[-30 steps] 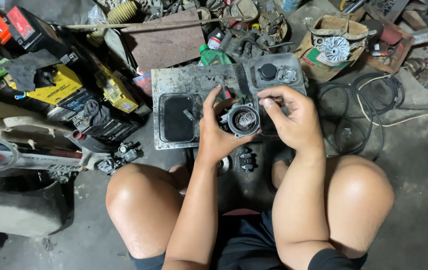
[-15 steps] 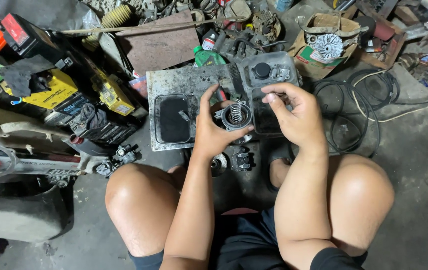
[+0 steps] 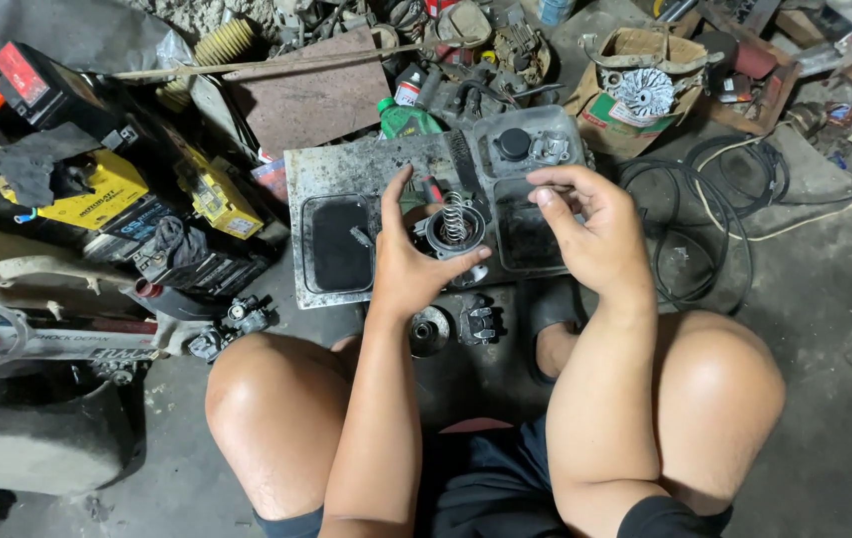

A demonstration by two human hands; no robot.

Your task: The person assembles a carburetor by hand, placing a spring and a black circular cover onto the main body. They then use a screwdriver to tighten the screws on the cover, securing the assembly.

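Workshop floor, above grey tray (image 3: pixel 346 164): left hand (image 3: pixel 411 264) cups sprung housing (image 3: pixel 454 229); right hand (image 3: pixel 595 234) loosely curled, seemingly empty; we keep spring upright.

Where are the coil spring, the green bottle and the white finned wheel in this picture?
coil spring (image 3: pixel 455 216), head view, on its middle coils above the round part.
green bottle (image 3: pixel 408 121), head view, on its green body.
white finned wheel (image 3: pixel 643 92), head view, on its hub.

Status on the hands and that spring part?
Left hand grips round part, spring upright. Right hand beside it, holding nothing visible. Dirty metal tray beneath.
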